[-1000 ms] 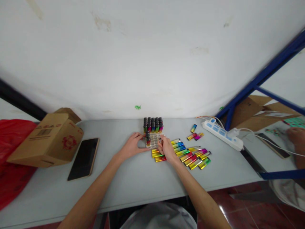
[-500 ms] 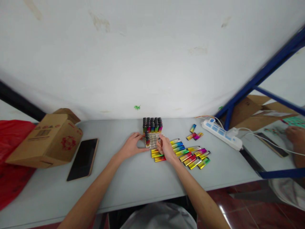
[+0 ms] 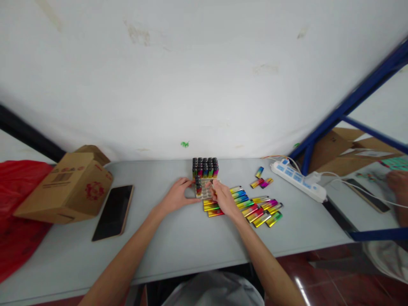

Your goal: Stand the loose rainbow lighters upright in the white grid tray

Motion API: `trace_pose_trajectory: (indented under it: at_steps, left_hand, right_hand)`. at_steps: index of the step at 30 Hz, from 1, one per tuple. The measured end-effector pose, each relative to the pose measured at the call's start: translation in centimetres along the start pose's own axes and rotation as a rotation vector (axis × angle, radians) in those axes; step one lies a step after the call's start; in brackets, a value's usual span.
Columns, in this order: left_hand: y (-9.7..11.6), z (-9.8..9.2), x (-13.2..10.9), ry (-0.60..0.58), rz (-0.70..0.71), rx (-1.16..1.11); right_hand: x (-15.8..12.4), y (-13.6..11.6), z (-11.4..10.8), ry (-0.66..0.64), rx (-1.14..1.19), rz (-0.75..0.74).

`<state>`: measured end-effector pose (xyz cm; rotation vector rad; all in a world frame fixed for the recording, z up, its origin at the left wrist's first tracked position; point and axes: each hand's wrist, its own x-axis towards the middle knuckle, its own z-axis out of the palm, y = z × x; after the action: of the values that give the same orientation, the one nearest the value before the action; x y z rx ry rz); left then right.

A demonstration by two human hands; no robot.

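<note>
A pale tray with rows of small slots sits in front of me, a few black-topped lighters upright along its left side. My left hand grips the tray at its left edge, thumb along the near side. Over the tray's right part, my right hand is closed in a pinch on a lighter, mostly hidden by the fingers. Right behind stands a block of upright lighters in several colours with black tops. Shiny metallic-coloured lighters lie flat near and under my right hand.
A few loose lighters lie farther back, near a white power strip. On the left are a phone, a cardboard box and a red bag. Beyond the blue frame, another person's hand shows.
My right hand has shifted slightly, its fingertips now a little farther back over the tray. The left hand keeps its place at the tray. The view has moved slightly.
</note>
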<state>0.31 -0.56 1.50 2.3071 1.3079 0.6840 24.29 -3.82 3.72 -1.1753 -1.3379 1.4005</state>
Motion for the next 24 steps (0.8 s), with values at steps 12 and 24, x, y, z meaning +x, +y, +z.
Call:
trace_pose_trajectory:
  at_steps: [12,24]
  left_hand:
    - [0.0,0.2,0.0,0.007,-0.001,-0.023]
    - [-0.1,0.3,-0.1,0.014,0.005,-0.018]
  right_hand:
    - [-0.7,-0.6,-1.2,0.026,-0.514,-0.535]
    - [0.0,0.7,-1.0,-0.026,-0.856,-0.607]
